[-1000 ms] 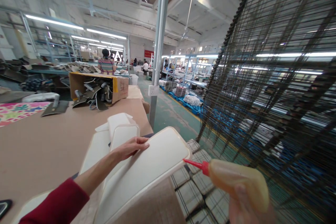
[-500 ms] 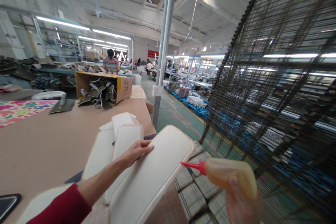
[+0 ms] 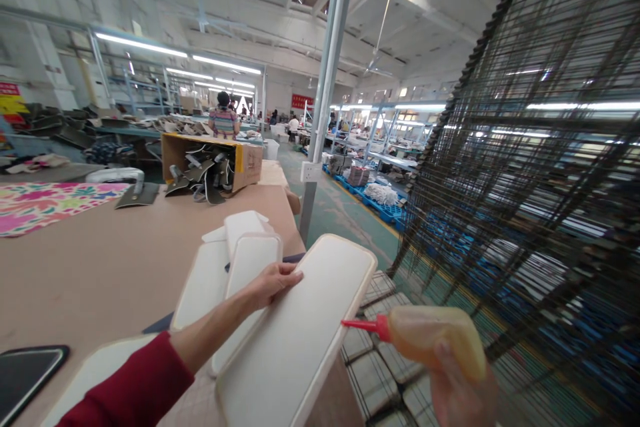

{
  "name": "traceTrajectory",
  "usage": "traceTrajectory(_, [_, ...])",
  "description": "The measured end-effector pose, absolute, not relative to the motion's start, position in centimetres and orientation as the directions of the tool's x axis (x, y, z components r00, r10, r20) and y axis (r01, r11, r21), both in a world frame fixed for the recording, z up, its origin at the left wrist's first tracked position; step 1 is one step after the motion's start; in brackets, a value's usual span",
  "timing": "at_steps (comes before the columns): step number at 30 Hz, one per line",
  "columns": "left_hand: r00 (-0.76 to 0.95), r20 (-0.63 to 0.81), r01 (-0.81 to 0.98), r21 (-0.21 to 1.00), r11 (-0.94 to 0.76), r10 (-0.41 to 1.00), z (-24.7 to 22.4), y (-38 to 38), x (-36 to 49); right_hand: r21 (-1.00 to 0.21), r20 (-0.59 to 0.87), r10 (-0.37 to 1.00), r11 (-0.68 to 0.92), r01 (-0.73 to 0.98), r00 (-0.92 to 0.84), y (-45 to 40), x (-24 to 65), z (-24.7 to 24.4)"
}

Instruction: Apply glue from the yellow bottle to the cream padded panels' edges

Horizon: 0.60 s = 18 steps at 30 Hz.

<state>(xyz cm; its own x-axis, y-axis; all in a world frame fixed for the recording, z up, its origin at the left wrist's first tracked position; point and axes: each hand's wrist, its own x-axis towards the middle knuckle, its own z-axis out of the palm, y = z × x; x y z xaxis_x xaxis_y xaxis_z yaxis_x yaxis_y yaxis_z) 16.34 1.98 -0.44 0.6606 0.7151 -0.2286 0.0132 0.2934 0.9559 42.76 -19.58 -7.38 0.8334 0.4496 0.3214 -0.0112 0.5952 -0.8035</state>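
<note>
My left hand [image 3: 276,282] grips the left edge of a long white panel with rounded corners [image 3: 305,320], thumb on its face. The panel is tilted, its upper end pointing away to the right. In my right hand [image 3: 457,380] lies a squeeze bottle [image 3: 435,337] of amber liquid, held sideways. Its red nozzle [image 3: 357,325] points left, with the tip at the panel's right edge; whether it touches I cannot tell. More white panels [image 3: 255,263] lie overlapped on the table, behind and under my left forearm.
A brown-topped table [image 3: 125,267] carries a cardboard box [image 3: 247,167] of dark pieces and a floral cloth [image 3: 60,203]. On the right a wire rack [image 3: 480,167] leans up, with pale pieces on its lower grid. A metal post [image 3: 325,73] stands past the table edge. People work farther back.
The bottle's nozzle tip has moved down along the panel's right edge, toward me. The camera view has turned slightly left. Both hands keep their hold.
</note>
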Motion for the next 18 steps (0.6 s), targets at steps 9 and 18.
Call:
traceTrajectory(9, [0.685,-0.257,0.028,0.944,0.328,0.682,-0.3,2.9,16.2,-0.815,0.298,0.506,0.577,-0.061,0.809,-20.1,42.7,-7.8])
traceTrajectory(18, [0.667,-0.283,0.067,0.944,0.324,0.689,-0.6,3.5,16.6,-0.829,0.237,0.467,0.555,-0.074,0.852,-20.6,41.9,-6.7])
